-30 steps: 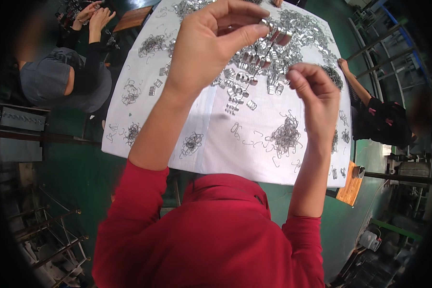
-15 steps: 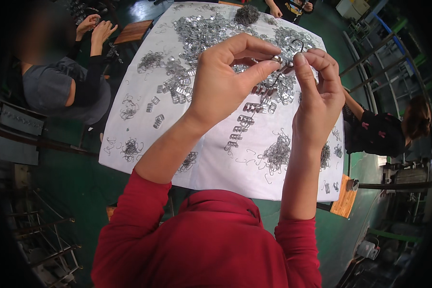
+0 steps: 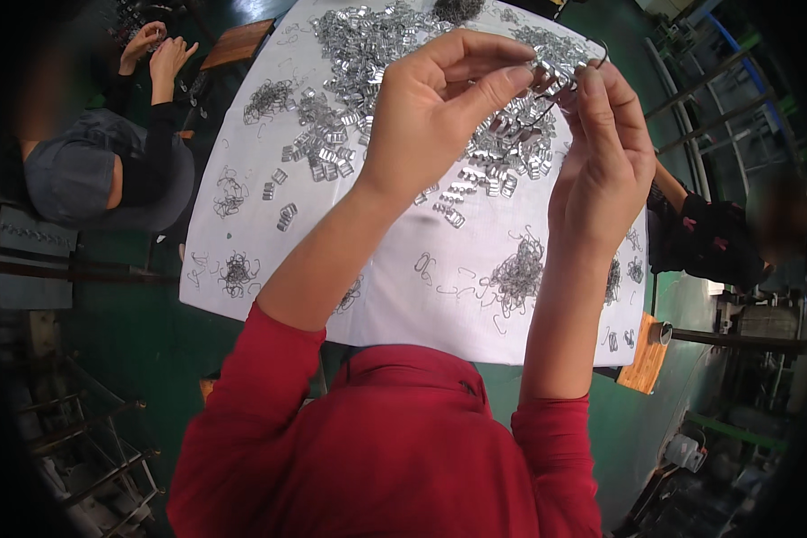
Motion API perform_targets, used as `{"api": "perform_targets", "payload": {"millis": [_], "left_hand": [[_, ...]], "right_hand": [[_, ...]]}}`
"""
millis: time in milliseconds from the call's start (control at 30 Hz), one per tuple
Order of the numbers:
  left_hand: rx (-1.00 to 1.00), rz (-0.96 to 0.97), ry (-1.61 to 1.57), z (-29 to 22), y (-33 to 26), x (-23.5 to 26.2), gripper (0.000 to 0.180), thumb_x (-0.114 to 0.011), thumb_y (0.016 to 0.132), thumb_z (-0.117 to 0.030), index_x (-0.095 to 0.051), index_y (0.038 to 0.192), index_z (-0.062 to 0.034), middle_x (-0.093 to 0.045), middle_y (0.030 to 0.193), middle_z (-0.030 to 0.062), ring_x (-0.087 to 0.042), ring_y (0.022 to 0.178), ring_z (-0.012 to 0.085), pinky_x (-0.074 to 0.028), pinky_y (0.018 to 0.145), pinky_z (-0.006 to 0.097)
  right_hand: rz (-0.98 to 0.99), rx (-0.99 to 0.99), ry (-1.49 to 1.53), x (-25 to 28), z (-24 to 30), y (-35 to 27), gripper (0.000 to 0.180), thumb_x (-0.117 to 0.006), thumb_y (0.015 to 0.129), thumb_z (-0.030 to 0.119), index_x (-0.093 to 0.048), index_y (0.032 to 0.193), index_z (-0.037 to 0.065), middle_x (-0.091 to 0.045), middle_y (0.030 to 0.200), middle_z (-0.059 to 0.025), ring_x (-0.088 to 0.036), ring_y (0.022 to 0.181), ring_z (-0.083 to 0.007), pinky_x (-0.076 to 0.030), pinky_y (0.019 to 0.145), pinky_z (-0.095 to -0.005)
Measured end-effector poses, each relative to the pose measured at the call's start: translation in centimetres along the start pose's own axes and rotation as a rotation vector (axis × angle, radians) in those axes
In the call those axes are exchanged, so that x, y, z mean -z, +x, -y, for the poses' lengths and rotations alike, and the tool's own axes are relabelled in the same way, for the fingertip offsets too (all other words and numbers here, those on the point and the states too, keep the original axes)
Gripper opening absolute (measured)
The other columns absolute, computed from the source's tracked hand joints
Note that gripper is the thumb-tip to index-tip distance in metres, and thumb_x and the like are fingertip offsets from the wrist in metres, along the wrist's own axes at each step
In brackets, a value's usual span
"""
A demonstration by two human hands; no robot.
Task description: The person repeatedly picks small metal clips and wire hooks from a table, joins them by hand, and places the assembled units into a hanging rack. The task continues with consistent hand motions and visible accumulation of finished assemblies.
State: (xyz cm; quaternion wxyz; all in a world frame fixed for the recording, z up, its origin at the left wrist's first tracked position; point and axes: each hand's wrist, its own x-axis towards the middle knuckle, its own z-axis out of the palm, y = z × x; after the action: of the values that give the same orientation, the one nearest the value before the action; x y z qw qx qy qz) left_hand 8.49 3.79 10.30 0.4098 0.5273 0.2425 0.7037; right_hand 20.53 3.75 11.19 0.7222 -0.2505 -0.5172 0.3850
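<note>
Bright table (image 3: 403, 309), dark fisheye-warped rim

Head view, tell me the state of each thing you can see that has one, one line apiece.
Left hand: fingers closed on a metal clip
Metal clip: held, off the table
Right hand: fingers pinched on a wire hook
Wire hook: held, curved end sticking up past the fingers
Clip chain: hanging below the hands
Clip pile: loose, heaped
Hook pile: loose, tangled
White cloth: spread under the piles

Our left forearm (image 3: 327, 255) slants inward; our right forearm (image 3: 568, 309) reaches almost straight ahead. Our left hand (image 3: 439, 103) pinches with thumb (image 3: 493, 94) and fingers (image 3: 484, 45); our right hand (image 3: 611, 152), just beside it, pinches likewise.
</note>
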Motion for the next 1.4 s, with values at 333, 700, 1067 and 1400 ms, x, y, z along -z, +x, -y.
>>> {"api": "perform_targets", "payload": {"millis": [333, 700, 1067, 1400], "left_hand": [[0.062, 0.066, 0.005, 2.1, -0.2, 0.5, 0.018, -0.057, 0.084, -0.006, -0.058, 0.100, 0.0030, -0.063, 0.091, 0.0107, -0.062, 0.084, 0.0156, -0.051, 0.075, 0.027], [0.285, 0.634, 0.988, 25.4, -10.4, 10.1, 0.030, -0.063, 0.074, -0.013, -0.063, 0.104, -0.0110, -0.058, 0.112, 0.0046, -0.055, 0.099, 0.0240, -0.044, 0.086, 0.032], [0.690, 0.203, 0.392, 20.2, -3.7, 3.9, 0.025, -0.054, 0.087, -0.022, -0.061, 0.103, -0.0033, -0.064, 0.080, 0.0064, -0.061, 0.078, 0.0148, -0.051, 0.067, 0.026], [0.073, 0.353, 0.174, -0.5, 3.8, -2.7, 0.027, -0.064, 0.080, -0.016, -0.063, 0.105, -0.0047, -0.065, 0.077, 0.0015, -0.055, 0.065, 0.0037, -0.044, 0.058, 0.017]], "right_hand": [[0.004, -0.084, 0.055, 0.8, -0.9, 0.3, 0.020, -0.055, 0.086, 0.009, -0.056, 0.101, -0.005, -0.059, 0.094, -0.0087, -0.054, 0.088, -0.0130, -0.042, 0.080, -0.0262], [0.097, -0.018, 0.182, 5.4, 2.9, 1.3, 0.028, -0.041, 0.091, 0.009, -0.053, 0.111, -0.006, -0.055, 0.115, -0.0156, -0.052, 0.107, -0.0269, -0.040, 0.089, -0.0446], [-0.057, -0.066, -0.065, 5.2, 3.3, -0.8, 0.022, -0.054, 0.086, 0.010, -0.057, 0.104, -0.003, -0.059, 0.103, -0.0097, -0.054, 0.099, -0.0194, -0.040, 0.085, -0.0321], [-0.030, -0.085, -0.141, 4.3, 3.0, -1.6, 0.014, -0.058, 0.084, 0.007, -0.058, 0.094, -0.002, -0.056, 0.094, -0.0047, -0.050, 0.083, -0.0088, -0.039, 0.074, -0.0217]]}}
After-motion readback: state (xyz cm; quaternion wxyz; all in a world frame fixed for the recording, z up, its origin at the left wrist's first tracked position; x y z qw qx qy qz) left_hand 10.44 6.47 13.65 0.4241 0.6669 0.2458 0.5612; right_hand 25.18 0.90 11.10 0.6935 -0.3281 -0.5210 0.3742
